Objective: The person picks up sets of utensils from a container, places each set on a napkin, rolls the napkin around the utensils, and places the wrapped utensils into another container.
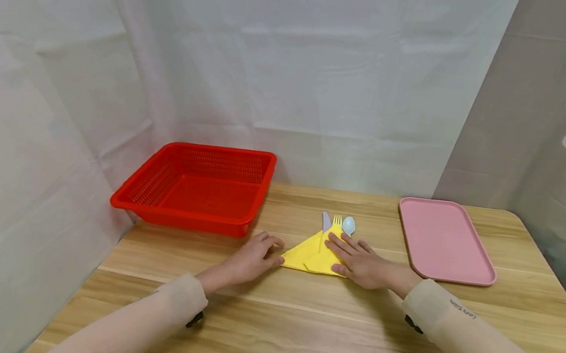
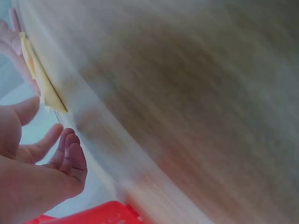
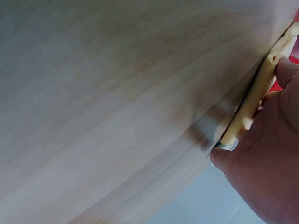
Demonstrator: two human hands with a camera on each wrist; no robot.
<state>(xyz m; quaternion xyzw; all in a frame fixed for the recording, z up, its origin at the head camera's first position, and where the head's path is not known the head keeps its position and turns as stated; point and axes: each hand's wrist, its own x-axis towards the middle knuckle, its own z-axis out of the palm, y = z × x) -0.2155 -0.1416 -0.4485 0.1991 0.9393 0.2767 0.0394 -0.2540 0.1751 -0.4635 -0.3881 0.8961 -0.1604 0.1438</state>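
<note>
A folded yellow napkin (image 1: pixel 305 254) lies on the wooden table, its left side drawn to a point. From its top edge stick out a lavender knife (image 1: pixel 326 221), a pale yellow fork (image 1: pixel 337 220) and a light blue spoon (image 1: pixel 349 226); their lower parts are hidden in the cloth. My right hand (image 1: pixel 363 265) rests on the napkin's right part, fingers extended over the fold and thumb at its lower edge. By the left corner is my left hand (image 1: pixel 253 257), thumb tip right at the point. Its fingers are loosely bent, with nothing between them in the left wrist view.
A red plastic basket (image 1: pixel 208 221) with perforated sides stands at the back left, just beyond my left hand. A pink tray (image 1: pixel 445 237) lies at the back right. Pale curtains (image 1: pixel 325 87) hang behind the wooden table (image 1: pixel 273 340).
</note>
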